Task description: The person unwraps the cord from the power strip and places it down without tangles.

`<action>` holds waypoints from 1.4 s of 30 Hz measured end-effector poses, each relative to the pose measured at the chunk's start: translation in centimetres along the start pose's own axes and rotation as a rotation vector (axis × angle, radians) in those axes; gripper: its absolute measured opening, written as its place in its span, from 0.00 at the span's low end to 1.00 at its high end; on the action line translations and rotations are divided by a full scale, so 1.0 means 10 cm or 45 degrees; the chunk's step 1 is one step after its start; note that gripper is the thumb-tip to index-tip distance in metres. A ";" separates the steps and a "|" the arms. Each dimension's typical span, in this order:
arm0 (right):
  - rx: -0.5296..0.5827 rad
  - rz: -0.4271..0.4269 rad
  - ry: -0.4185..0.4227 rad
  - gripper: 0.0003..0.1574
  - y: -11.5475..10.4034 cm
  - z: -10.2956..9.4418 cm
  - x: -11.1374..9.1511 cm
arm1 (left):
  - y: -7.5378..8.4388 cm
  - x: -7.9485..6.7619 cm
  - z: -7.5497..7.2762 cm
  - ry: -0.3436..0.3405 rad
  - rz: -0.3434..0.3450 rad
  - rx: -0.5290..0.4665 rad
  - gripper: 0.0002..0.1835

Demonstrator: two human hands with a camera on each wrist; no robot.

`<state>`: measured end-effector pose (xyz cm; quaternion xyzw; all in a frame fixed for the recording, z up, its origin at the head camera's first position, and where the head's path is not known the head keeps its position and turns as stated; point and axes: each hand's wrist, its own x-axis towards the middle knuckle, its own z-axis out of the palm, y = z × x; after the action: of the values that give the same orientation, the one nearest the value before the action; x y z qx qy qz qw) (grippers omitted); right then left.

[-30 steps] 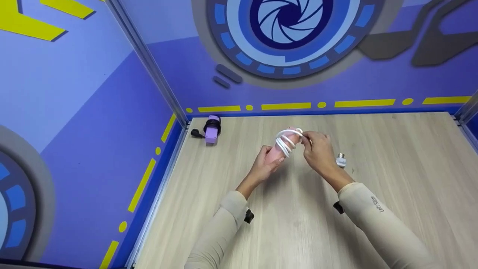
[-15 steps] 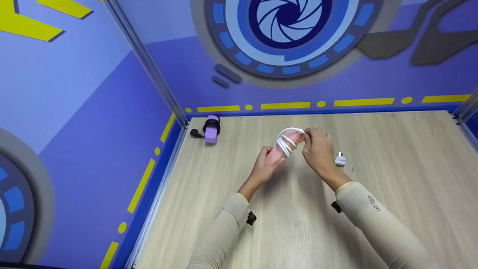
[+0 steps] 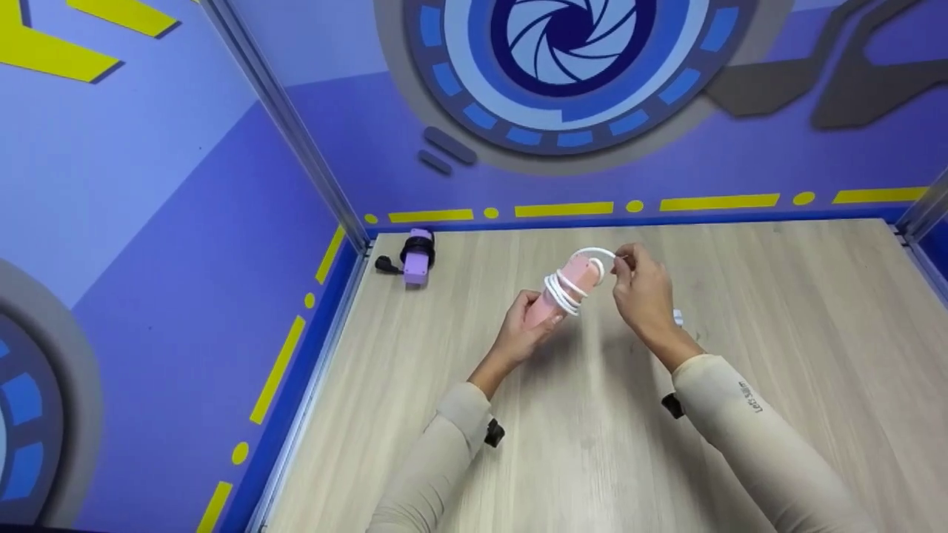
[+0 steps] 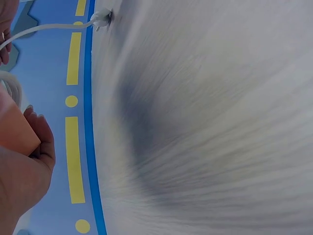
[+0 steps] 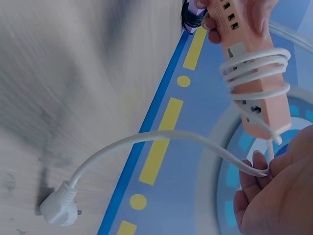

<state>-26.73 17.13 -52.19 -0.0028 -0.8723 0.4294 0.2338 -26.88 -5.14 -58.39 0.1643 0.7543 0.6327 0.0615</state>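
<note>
A pink power strip (image 3: 581,271) is held tilted above the table, its near end gripped by my left hand (image 3: 517,332). Several turns of white cord (image 5: 257,68) are wound round its far half; USB ports and sockets show on its face in the right wrist view. My right hand (image 3: 644,292) pinches the cord just past the strip's far end, a loop of it arching between. From those fingers the cord runs down to a white plug (image 5: 59,208) low at the table. In the head view my right hand mostly hides the plug.
At the back left corner of the wooden table (image 3: 585,444) lies a purple power strip (image 3: 416,268) wrapped in black cord, its black plug (image 3: 386,264) beside it. Blue-purple printed panels (image 3: 333,148) stand along the left and back edges.
My right hand has moved up and right, away from the strip, drawing the cord out into a wider arc. The left hand keeps its grip nearly in place.
</note>
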 end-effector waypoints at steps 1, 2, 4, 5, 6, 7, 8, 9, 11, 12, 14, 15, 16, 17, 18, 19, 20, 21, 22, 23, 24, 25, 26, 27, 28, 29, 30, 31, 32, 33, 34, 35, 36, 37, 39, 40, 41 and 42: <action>0.002 0.006 -0.009 0.11 0.02 0.00 0.00 | 0.00 0.00 0.00 0.003 0.005 -0.005 0.23; 0.003 0.013 -0.019 0.12 0.04 -0.01 0.00 | -0.01 0.00 -0.01 0.007 0.007 -0.013 0.23; 0.006 0.028 -0.040 0.13 0.08 -0.02 0.00 | -0.03 0.00 -0.02 0.020 0.005 -0.039 0.22; 0.008 0.037 -0.052 0.14 0.11 -0.02 0.00 | -0.03 0.01 -0.03 0.028 0.000 -0.057 0.22; 0.006 0.042 -0.064 0.14 0.13 -0.03 -0.01 | -0.03 0.01 -0.04 0.038 -0.005 -0.069 0.22; 0.001 0.043 -0.073 0.14 0.16 -0.04 -0.01 | -0.03 0.01 -0.05 0.047 -0.007 -0.081 0.22; -0.005 0.045 -0.083 0.15 0.18 -0.05 -0.01 | -0.03 0.01 -0.06 0.060 -0.014 -0.084 0.23; -0.013 0.044 -0.093 0.15 0.21 -0.06 -0.01 | -0.02 0.01 -0.07 0.072 -0.017 -0.090 0.23; -0.035 0.031 -0.104 0.15 0.28 -0.07 -0.02 | -0.01 0.02 -0.08 0.100 -0.023 -0.089 0.23; -0.048 0.016 -0.101 0.15 0.32 -0.08 -0.02 | 0.00 0.02 -0.09 0.116 -0.028 -0.083 0.24; -0.073 0.001 -0.105 0.14 0.40 -0.09 -0.02 | 0.01 0.03 -0.11 0.143 -0.040 -0.076 0.24; -0.083 -0.002 -0.108 0.14 0.44 -0.10 -0.03 | 0.01 0.03 -0.11 0.153 -0.048 -0.080 0.24; -0.092 0.001 -0.116 0.14 0.49 -0.10 -0.04 | 0.02 0.03 -0.12 0.166 -0.053 -0.079 0.24; -0.101 0.003 -0.124 0.14 0.53 -0.11 -0.05 | 0.02 0.03 -0.12 0.177 -0.061 -0.084 0.25; -0.108 0.011 -0.142 0.14 0.57 -0.11 -0.06 | 0.02 0.03 -0.12 0.188 -0.062 -0.086 0.25; -0.113 0.024 -0.164 0.14 0.60 -0.11 -0.08 | 0.02 0.03 -0.13 0.197 -0.063 -0.094 0.25; -0.118 0.033 -0.180 0.14 0.63 -0.12 -0.09 | 0.01 0.04 -0.13 0.205 -0.067 -0.103 0.24; -0.120 0.043 -0.196 0.15 0.66 -0.12 -0.11 | 0.01 0.04 -0.13 0.213 -0.073 -0.114 0.24; -0.121 0.048 -0.207 0.15 0.69 -0.12 -0.13 | 0.01 0.04 -0.13 0.219 -0.079 -0.134 0.24; -0.121 0.052 -0.215 0.15 0.72 -0.12 -0.14 | 0.00 0.04 -0.13 0.226 -0.089 -0.165 0.24; -0.122 0.062 -0.228 0.15 0.74 -0.12 -0.16 | 0.00 0.05 -0.13 0.234 -0.102 -0.203 0.24; -0.121 0.068 -0.245 0.14 0.77 -0.12 -0.18 | -0.01 0.04 -0.14 0.241 -0.117 -0.242 0.23; -0.125 0.073 -0.265 0.15 0.79 -0.11 -0.20 | -0.02 0.04 -0.15 0.251 -0.132 -0.282 0.23; -0.131 0.076 -0.290 0.15 0.81 -0.10 -0.21 | -0.02 0.04 -0.16 0.262 -0.144 -0.322 0.22; -0.139 0.081 -0.318 0.15 0.83 -0.09 -0.23 | -0.03 0.04 -0.17 0.274 -0.156 -0.361 0.21; -0.146 0.084 -0.352 0.15 0.85 -0.08 -0.24 | -0.04 0.03 -0.18 0.288 -0.164 -0.386 0.21; -0.152 0.085 -0.387 0.15 0.86 -0.07 -0.25 | -0.05 0.03 -0.19 0.298 -0.172 -0.398 0.20; -0.154 0.077 -0.416 0.15 0.88 -0.07 -0.26 | -0.06 0.02 -0.20 0.308 -0.177 -0.401 0.20; -0.159 0.078 -0.440 0.15 0.89 -0.06 -0.26 | -0.06 0.02 -0.21 0.315 -0.181 -0.401 0.21; -0.163 0.079 -0.457 0.14 0.89 -0.06 -0.26 | -0.07 0.03 -0.22 0.318 -0.183 -0.398 0.21; -0.167 0.082 -0.468 0.14 0.90 -0.06 -0.26 | -0.07 0.03 -0.22 0.319 -0.184 -0.396 0.21; -0.167 0.082 -0.474 0.14 0.91 -0.06 -0.26 | -0.07 0.03 -0.23 0.318 -0.185 -0.390 0.22; -0.165 0.084 -0.477 0.13 0.91 -0.06 -0.25 | -0.06 0.03 -0.23 0.316 -0.184 -0.386 0.22; -0.161 0.094 -0.480 0.13 0.92 -0.07 -0.25 | -0.06 0.03 -0.24 0.313 -0.182 -0.385 0.22; -0.141 0.114 -0.487 0.13 0.93 -0.07 -0.23 | -0.05 0.03 -0.25 0.310 -0.180 -0.385 0.22; -0.125 0.123 -0.494 0.13 0.93 -0.08 -0.23 | -0.04 0.03 -0.25 0.312 -0.180 -0.385 0.22; -0.107 0.127 -0.498 0.13 0.93 -0.08 -0.23 | -0.03 0.04 -0.26 0.311 -0.177 -0.384 0.22; -0.091 0.130 -0.504 0.14 0.93 -0.09 -0.23 | -0.03 0.04 -0.27 0.307 -0.174 -0.382 0.22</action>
<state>-26.19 23.21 -59.65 0.0291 -0.9147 0.4015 0.0354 -28.09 -7.57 -58.12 0.0248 0.6630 0.7473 0.0372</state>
